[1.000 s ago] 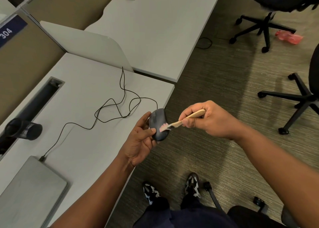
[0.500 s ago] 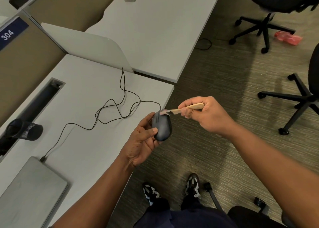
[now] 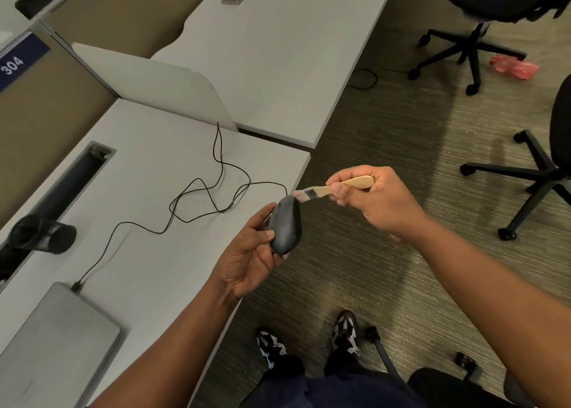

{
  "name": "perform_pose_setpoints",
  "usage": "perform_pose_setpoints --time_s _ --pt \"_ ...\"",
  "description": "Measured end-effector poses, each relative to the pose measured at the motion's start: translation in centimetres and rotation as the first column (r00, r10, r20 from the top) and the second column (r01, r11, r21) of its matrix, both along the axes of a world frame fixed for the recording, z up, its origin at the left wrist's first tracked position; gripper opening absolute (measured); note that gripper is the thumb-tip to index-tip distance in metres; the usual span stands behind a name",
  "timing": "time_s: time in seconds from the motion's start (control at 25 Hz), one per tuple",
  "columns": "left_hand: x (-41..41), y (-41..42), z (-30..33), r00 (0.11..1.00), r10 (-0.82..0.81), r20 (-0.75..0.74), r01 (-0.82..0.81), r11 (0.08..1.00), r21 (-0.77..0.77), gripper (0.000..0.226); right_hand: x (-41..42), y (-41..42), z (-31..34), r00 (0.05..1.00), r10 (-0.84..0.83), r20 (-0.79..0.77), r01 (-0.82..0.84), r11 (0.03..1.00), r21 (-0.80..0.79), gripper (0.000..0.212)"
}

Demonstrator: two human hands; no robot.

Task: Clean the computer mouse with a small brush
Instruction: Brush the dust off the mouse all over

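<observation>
Behind the mouse (image 3: 285,225), left fingers (image 3: 259,219) stay mostly hidden.

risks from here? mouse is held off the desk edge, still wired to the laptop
1. The mouse is pinched in the left hand over the floor, past the desk edge; a firm brush stroke might knock it loose.
2. Its cable lies looped on the desk and plugged into the laptop; pulling the mouse farther away could tug the plug.
3. The brush in the right hand is at the mouse's cable end, where bristles may snag.
</observation>
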State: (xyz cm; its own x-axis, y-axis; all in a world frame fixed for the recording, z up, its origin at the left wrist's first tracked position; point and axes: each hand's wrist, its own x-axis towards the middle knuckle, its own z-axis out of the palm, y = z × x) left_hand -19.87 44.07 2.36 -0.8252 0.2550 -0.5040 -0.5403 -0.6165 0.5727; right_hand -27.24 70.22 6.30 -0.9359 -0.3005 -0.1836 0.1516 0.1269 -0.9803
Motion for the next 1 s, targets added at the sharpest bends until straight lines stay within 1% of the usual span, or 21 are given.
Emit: perform_pose_setpoints --time_s 0.08,0.12,0.16,0.24,0.32,0.36,0.4,0.48,0.52,0.56,0.64,0.76,0.84,0.92,0.96,1.0 --pt "0.0 0.1 0.0 1.000 -0.021 -0.013 0.021 1.000 0.006 0.098 0.0 -0.1 -0.2 0.996 0.052 -0.071 -0.044 0.993 0.113 0.009" --pt "0.0 0.2 0.1 1.000 -0.022 -0.016 0.022 1.000 0.002 0.098 0.0 -0.2 -0.2 0.993 0.090 -0.075 -0.080 0.989 0.121 0.009" --pt "0.0 0.2 0.1 1.000 -0.016 -0.016 0.016 1.000 -0.001 0.100 0.1 -0.1 0.0 0.991 0.125 -0.053 -0.120 0.988 0.095 0.009" --pt "0.0 0.0 -0.1 1.000 0.012 0.001 -0.012 1.000 0.000 0.101 0.2 0.4 0.3 0.976 0.215 0.030 -0.214 0.977 -0.025 0.008" --pt "0.0 -0.2 -0.2 0.999 0.034 0.011 -0.034 0.999 0.003 0.093 0.1 0.8 0.7 0.952 0.296 0.079 -0.283 0.948 -0.142 0.008" --pt "0.1 -0.3 -0.2 0.999 0.034 0.010 -0.034 0.999 0.008 0.092 0.0 0.9 0.8 0.957 0.280 0.077 -0.266 0.952 -0.154 0.009" --pt "0.0 -0.4 -0.2 1.000 0.029 0.006 -0.029 0.999 0.017 0.097 -0.3 0.9 0.8 0.975 0.214 0.061 -0.205 0.970 -0.128 0.009" --pt "0.0 -0.2 -0.1 1.000 0.011 -0.005 -0.010 0.999 0.034 0.107 -0.5 0.5 0.6 0.999 0.038 0.007 -0.038 0.999 -0.004 0.009" --pt "0.0 -0.1 0.0 1.000 0.001 -0.014 -0.001 0.999 0.038 0.106 -0.4 0.1 0.6 1.000 0.004 -0.012 -0.004 0.999 0.043 0.009" --pt "-0.1 0.0 0.0 1.000 -0.008 -0.023 0.009 0.999 0.040 0.103 -0.2 -0.2 0.5 1.000 0.015 -0.023 -0.013 0.998 0.067 0.009" --pt "-0.1 0.2 0.0 0.999 -0.013 -0.034 0.014 0.999 0.033 0.099 0.3 -0.4 0.5 0.997 0.072 -0.022 -0.071 0.996 0.061 0.009" --pt "0.0 -0.1 -0.2 1.000 0.014 -0.026 -0.013 1.000 0.021 0.101 0.6 0.0 0.6 0.989 0.145 0.003 -0.145 0.989 0.003 0.008" --pt "0.1 -0.3 -0.2 0.999 0.040 -0.012 -0.040 0.999 0.029 0.098 0.8 0.3 0.7 0.975 0.216 0.040 -0.213 0.974 -0.076 0.008" --pt "0.1 -0.4 -0.3 0.999 0.049 -0.004 -0.049 0.999 -0.004 0.102 1.2 0.4 0.8 0.948 0.306 0.088 -0.288 0.942 -0.172 0.011" --pt "0.0 -0.4 -0.2 0.999 0.045 -0.006 -0.045 0.999 -0.019 0.105 1.3 0.3 0.8 0.940 0.322 0.110 -0.291 0.929 -0.230 0.013" --pt "-0.1 -0.3 -0.1 0.999 0.038 -0.012 -0.038 0.999 -0.019 0.108 1.4 0.2 0.9 0.948 0.290 0.134 -0.243 0.927 -0.286 0.015"
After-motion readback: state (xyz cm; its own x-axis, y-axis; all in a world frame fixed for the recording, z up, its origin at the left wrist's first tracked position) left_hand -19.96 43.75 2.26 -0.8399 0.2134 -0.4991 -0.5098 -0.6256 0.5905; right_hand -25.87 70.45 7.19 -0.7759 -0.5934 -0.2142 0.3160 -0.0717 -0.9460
